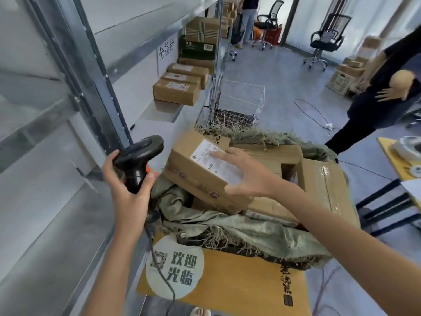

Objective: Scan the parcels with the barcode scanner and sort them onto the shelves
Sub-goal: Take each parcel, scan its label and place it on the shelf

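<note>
Underfoot, an orange floor mat with a pale round printed patch, partly under a frayed green woven sack. Sack mouth open; cardboard parcels piled inside.

Left hand grips a black barcode scanner by the handle, fingers curled round it, thumb on the near side; scanner head up, pointing right toward the parcels. Black cable trails down from the handle over the mat.

Right hand lies on the top parcel, fingers spread wide and straight across its white shipping label, thumb over the near edge. Parcel tilted, resting on the others in the sack, just right of the scanner.

Left side: grey metal shelving; three brown boxes in a row on one shelf, larger cartons beyond. Wire basket on the floor past the sack. Farther off, two office chairs and a person in dark clothes at right.
</note>
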